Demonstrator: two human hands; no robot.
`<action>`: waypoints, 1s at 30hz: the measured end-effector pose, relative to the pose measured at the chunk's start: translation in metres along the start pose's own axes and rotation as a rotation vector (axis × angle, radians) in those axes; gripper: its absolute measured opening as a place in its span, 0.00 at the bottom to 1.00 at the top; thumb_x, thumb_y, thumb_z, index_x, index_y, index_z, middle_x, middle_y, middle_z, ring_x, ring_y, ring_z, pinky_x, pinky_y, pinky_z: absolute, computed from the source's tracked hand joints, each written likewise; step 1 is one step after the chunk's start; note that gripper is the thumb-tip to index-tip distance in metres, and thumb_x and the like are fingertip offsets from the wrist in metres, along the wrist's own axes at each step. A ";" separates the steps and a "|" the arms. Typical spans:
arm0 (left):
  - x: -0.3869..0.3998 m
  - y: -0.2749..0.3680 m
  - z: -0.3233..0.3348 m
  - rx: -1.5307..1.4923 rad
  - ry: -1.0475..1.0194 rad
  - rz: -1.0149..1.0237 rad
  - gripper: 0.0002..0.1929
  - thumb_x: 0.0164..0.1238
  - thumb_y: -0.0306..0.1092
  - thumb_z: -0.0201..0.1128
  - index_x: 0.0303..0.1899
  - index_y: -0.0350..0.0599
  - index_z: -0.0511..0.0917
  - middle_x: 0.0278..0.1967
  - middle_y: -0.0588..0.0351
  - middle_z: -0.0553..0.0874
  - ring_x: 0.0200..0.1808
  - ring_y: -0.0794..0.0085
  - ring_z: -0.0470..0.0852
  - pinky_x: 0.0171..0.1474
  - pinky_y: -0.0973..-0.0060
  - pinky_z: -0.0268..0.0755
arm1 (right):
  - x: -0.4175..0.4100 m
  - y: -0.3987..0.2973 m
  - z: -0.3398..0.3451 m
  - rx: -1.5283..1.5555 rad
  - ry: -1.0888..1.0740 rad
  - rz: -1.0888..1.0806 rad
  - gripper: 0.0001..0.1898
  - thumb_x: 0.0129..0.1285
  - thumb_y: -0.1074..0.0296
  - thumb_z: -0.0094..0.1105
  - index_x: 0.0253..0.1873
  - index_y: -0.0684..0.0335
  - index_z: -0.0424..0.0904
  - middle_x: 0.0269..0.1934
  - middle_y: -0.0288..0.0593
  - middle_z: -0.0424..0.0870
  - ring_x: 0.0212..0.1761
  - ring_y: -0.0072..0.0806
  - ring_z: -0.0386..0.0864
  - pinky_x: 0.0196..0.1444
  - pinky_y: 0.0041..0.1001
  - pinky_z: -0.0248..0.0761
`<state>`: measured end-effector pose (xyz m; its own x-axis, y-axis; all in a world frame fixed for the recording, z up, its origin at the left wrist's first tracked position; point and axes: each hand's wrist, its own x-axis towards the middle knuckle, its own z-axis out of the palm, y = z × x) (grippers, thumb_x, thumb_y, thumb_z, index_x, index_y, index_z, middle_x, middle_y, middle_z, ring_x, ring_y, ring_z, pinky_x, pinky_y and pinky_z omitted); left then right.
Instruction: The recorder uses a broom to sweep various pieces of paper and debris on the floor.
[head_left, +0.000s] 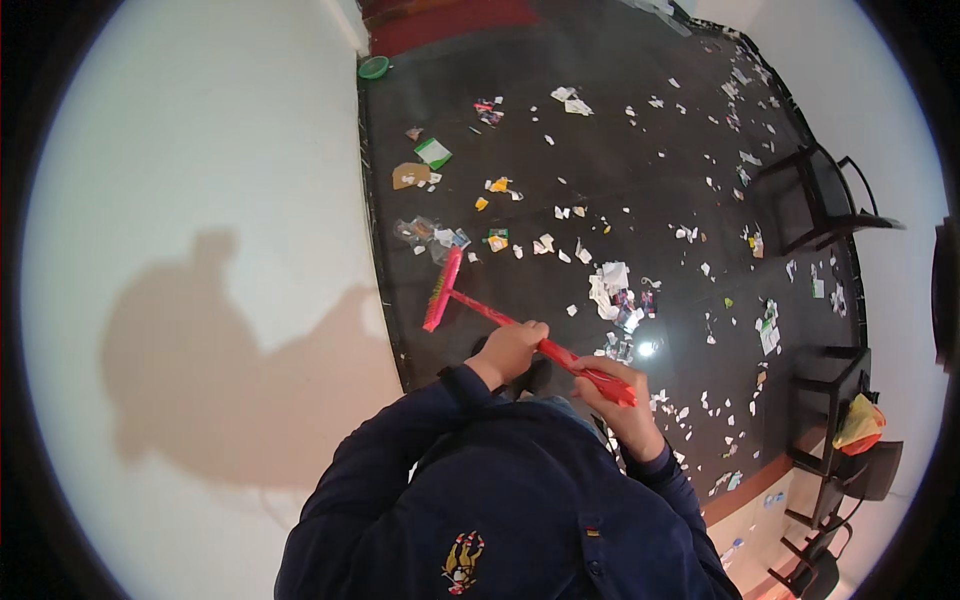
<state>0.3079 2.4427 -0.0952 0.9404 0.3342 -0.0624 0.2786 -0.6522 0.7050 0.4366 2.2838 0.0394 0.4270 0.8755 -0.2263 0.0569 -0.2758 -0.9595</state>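
Observation:
Both hands hold a red-handled push broom (480, 305). Around the middle of the handle is my left hand (508, 351), its fingers closed. My right hand (616, 397) grips the handle near its top end. The pink broom head (444, 289), with bristles along its left side, points down toward the dark floor (517, 420) near the left wall. Clear plastic wrappers and scraps (433, 234) lie just beyond the head. Whether the bristles touch the floor I cannot tell. A larger pile of torn paper (616, 294) lies to the right of the handle.
Paper scraps are strewn across the floor. A green and white packet (433, 153) and a brown cardboard piece (411, 176) lie near the white left wall (225, 172). A green basin (373, 67) sits farther along it. Black chairs (825, 195) line the right wall, one bearing a yellow-orange bag (860, 426).

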 end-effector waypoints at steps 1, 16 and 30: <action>-0.005 -0.008 -0.005 0.003 0.006 -0.002 0.05 0.58 0.24 0.56 0.35 0.44 0.70 0.35 0.46 0.79 0.38 0.48 0.79 0.39 0.56 0.70 | 0.008 0.000 0.008 -0.025 -0.042 -0.002 0.12 0.58 0.74 0.61 0.47 0.66 0.80 0.36 0.46 0.84 0.34 0.28 0.83 0.40 0.24 0.74; -0.003 -0.122 -0.036 0.006 -0.019 -0.188 0.06 0.58 0.23 0.59 0.35 0.44 0.71 0.38 0.46 0.80 0.43 0.48 0.80 0.42 0.58 0.71 | 0.104 0.017 0.089 0.189 -0.122 0.089 0.11 0.61 0.73 0.59 0.47 0.69 0.79 0.35 0.41 0.84 0.33 0.19 0.81 0.36 0.20 0.75; 0.037 -0.082 -0.039 -0.218 0.057 0.188 0.06 0.57 0.21 0.56 0.34 0.43 0.70 0.31 0.47 0.77 0.37 0.49 0.78 0.37 0.58 0.68 | 0.069 -0.026 0.080 -0.017 0.170 0.064 0.09 0.59 0.74 0.59 0.44 0.69 0.80 0.33 0.42 0.84 0.32 0.22 0.82 0.33 0.21 0.74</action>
<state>0.3120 2.5349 -0.1283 0.9574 0.2631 0.1188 0.0466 -0.5470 0.8359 0.3929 2.3832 0.0354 0.5768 0.7764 -0.2538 0.0392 -0.3367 -0.9408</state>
